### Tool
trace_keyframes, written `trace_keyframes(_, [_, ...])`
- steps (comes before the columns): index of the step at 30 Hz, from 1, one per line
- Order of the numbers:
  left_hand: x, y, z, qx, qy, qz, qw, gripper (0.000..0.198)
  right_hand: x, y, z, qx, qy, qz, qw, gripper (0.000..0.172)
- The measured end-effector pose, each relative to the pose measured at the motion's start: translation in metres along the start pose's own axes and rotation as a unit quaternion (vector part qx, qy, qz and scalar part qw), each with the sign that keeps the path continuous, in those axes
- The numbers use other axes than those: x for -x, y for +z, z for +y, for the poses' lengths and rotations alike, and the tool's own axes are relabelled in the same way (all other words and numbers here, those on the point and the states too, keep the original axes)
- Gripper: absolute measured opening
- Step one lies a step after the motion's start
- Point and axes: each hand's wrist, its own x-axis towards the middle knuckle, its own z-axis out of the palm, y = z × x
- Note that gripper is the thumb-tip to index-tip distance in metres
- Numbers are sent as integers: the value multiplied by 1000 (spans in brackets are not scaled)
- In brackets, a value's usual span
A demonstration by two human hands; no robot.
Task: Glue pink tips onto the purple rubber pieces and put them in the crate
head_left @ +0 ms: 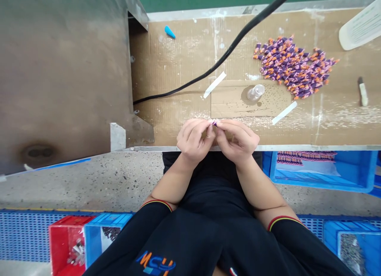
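A tiny purple piece (214,124) is pinched between the left hand (193,139) and right hand (238,141), both grips pressed close at the tabletop (166,121) edge, and kept steady that way; a purple-and-orange pile (293,67) sits around 1 o'clock.

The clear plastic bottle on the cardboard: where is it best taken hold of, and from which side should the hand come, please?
Pinch its round middle from above, coming from the near side: the clear plastic bottle lies on its side on the cardboard sheet, and the purple-and-orange pile sits beyond it, so that approach probably avoids the pile.
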Motion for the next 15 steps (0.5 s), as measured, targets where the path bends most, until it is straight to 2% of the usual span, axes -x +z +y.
trace_keyframes(7, [-2,1,2,9,1,6,1000,10,0,2,-1,17,-10,26,999,26])
trace_keyframes(15, [-5,1,2,4,-4,3,1000,5,0,1,-2,9,-7,16,1000,27])
